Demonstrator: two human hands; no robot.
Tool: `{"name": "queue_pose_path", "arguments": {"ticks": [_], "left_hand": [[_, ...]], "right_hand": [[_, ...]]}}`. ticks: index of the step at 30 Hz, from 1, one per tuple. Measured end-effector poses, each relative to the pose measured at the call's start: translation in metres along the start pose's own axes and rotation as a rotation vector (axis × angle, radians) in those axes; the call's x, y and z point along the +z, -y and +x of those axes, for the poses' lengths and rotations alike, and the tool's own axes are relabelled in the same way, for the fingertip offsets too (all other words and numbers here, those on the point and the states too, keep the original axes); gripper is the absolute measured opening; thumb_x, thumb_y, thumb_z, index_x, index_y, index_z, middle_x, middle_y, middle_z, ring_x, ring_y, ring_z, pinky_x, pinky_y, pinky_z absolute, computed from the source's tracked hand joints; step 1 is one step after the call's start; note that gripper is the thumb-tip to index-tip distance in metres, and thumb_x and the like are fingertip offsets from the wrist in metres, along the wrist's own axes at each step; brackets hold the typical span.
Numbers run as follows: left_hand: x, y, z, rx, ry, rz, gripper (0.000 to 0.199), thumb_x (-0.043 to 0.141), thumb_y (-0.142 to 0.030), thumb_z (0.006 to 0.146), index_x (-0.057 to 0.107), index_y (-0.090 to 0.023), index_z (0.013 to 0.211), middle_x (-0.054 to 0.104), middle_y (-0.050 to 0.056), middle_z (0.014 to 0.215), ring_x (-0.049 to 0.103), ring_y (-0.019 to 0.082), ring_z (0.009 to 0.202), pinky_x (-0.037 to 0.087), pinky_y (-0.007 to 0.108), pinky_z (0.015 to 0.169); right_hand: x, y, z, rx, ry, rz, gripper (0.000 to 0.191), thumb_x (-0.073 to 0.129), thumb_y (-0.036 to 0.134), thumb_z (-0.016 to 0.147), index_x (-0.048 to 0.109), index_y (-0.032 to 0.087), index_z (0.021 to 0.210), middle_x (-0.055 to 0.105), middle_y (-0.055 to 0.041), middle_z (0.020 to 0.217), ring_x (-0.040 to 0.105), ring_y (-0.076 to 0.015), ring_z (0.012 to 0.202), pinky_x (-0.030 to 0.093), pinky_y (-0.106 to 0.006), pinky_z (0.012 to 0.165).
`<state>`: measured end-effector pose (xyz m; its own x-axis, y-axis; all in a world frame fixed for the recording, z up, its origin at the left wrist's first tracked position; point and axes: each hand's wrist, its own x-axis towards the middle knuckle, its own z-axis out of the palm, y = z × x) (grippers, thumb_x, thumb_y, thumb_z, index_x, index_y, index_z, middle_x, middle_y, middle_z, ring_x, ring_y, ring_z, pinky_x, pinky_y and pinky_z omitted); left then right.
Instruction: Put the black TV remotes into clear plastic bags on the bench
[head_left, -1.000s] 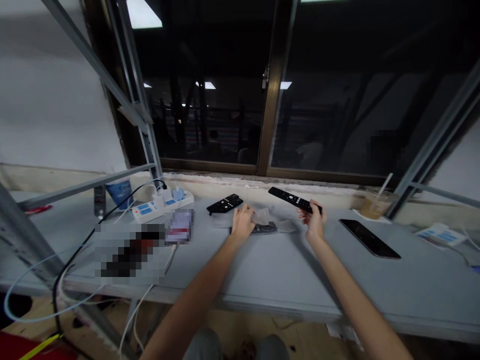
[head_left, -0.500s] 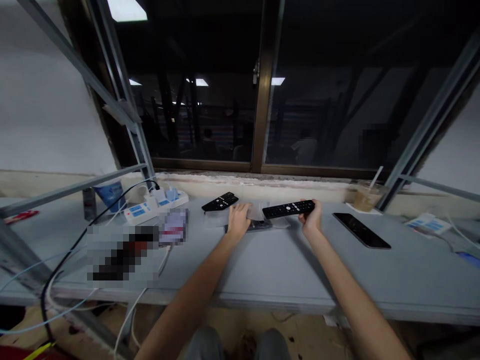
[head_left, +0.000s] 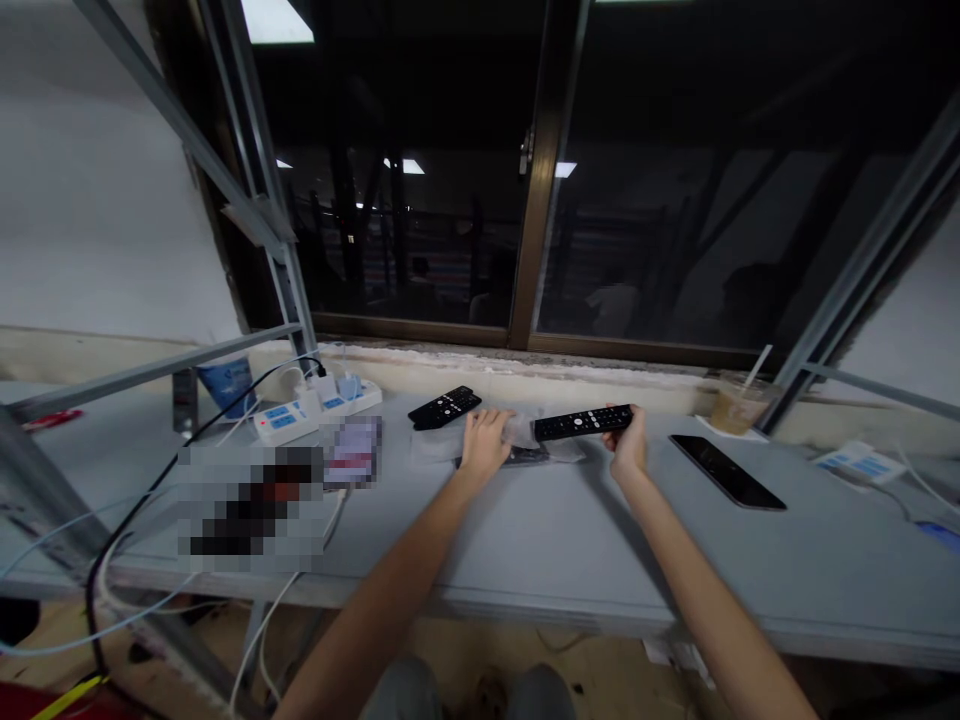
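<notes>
My right hand [head_left: 628, 443] is closed round the right end of a black remote control [head_left: 583, 422], held tilted just above the table with its buttons facing me. My left hand [head_left: 486, 443] pinches a clear plastic bag [head_left: 520, 429], whose edge meets the remote's left end. Whether the remote's tip sits inside the bag I cannot tell. Under my left hand another dark remote [head_left: 525, 456] lies on the table, partly hidden by plastic. Behind it and to the left, two overlapping black remotes [head_left: 445, 408] rest near the wall.
On the grey table [head_left: 570, 550], a black smartphone [head_left: 726, 471] lies to the right, with a drink cup with a straw [head_left: 739, 402] behind it. At left are a white power strip [head_left: 319, 410] with cables, a blue cup [head_left: 227, 387] and a phone [head_left: 352, 452]. Metal posts flank the table.
The view has shifted slightly, moving everything a little to the right. The plastic bag in my left hand now bulges up against the remote's left end; my right hand keeps its hold.
</notes>
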<state>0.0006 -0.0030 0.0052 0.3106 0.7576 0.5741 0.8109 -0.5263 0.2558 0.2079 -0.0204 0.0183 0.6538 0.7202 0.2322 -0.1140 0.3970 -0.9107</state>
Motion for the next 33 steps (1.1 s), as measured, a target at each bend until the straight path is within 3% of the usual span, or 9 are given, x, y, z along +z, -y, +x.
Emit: {"name": "queue_pose_path", "arguments": {"ticks": [4,7,10,13,17,24,29,33], "left_hand": [[0.002,-0.001,-0.004,0.075,0.152,-0.196,0.053,0.052,-0.017,0.073,0.043,-0.024,0.124,0.057,0.004,0.112,0.05,0.02,0.105,0.031,0.036,0.093],[0.006,0.001,-0.004,0.067,0.217,-0.356,0.052,0.047,-0.017,0.074,0.042,-0.024,0.125,0.057,0.003,0.112,0.05,0.018,0.106,0.033,0.036,0.095],[0.013,0.004,0.0,-0.015,0.15,-0.505,0.045,0.042,-0.01,0.073,0.051,-0.021,0.115,0.059,0.003,0.11,0.052,0.016,0.104,0.037,0.034,0.094],[0.018,0.007,0.005,-0.107,0.052,-0.579,0.041,0.039,0.003,0.064,0.061,-0.017,0.091,0.064,0.002,0.095,0.057,0.013,0.091,0.044,0.027,0.085],[0.019,0.01,0.007,-0.097,0.007,-0.548,0.039,0.036,0.009,0.052,0.062,-0.016,0.066,0.063,0.0,0.075,0.057,0.012,0.077,0.046,0.023,0.075],[0.016,0.012,0.007,-0.15,-0.06,-0.551,0.039,0.035,0.008,0.05,0.064,-0.016,0.062,0.062,0.001,0.074,0.056,0.012,0.076,0.046,0.023,0.07],[0.014,0.014,0.007,-0.24,-0.111,-0.595,0.028,0.038,0.007,0.05,0.05,-0.016,0.039,0.063,0.002,0.071,0.058,0.013,0.075,0.046,0.023,0.068],[0.011,0.015,0.007,-0.276,-0.144,-0.641,0.029,0.038,0.008,0.05,0.046,-0.016,0.037,0.064,0.001,0.069,0.058,0.013,0.074,0.046,0.025,0.071]], "right_hand": [[0.002,-0.001,-0.002,0.035,-0.06,0.003,0.039,0.04,0.05,0.076,0.06,0.017,0.069,0.041,0.0065,0.038,0.035,-0.0093,0.031,0.022,-0.023,0.032],[0.003,-0.002,-0.003,0.006,-0.074,-0.017,0.034,0.044,0.046,0.075,0.06,0.016,0.066,0.044,0.0061,0.04,0.036,-0.0086,0.032,0.024,-0.023,0.032],[0.004,-0.005,-0.002,-0.008,-0.059,-0.032,0.034,0.045,0.043,0.074,0.062,0.015,0.067,0.043,0.0063,0.039,0.036,-0.0082,0.032,0.025,-0.022,0.032],[0.003,-0.006,-0.001,0.007,-0.051,-0.056,0.034,0.045,0.043,0.074,0.063,0.015,0.068,0.042,0.0062,0.037,0.037,-0.0085,0.031,0.024,-0.022,0.031],[0.003,-0.006,-0.001,0.005,-0.042,-0.058,0.035,0.046,0.044,0.074,0.064,0.015,0.068,0.043,0.006,0.036,0.036,-0.0088,0.03,0.024,-0.022,0.03],[0.005,-0.006,-0.002,0.014,-0.027,-0.039,0.034,0.047,0.045,0.073,0.063,0.016,0.066,0.045,0.0057,0.038,0.037,-0.0084,0.03,0.025,-0.022,0.03],[0.005,-0.006,-0.003,0.023,-0.008,-0.05,0.035,0.047,0.045,0.073,0.063,0.015,0.066,0.043,0.0056,0.037,0.036,-0.0083,0.03,0.024,-0.022,0.029],[0.005,-0.006,-0.004,0.021,0.013,-0.062,0.036,0.046,0.044,0.074,0.064,0.014,0.068,0.043,0.0056,0.037,0.037,-0.0085,0.031,0.024,-0.022,0.03]]}}
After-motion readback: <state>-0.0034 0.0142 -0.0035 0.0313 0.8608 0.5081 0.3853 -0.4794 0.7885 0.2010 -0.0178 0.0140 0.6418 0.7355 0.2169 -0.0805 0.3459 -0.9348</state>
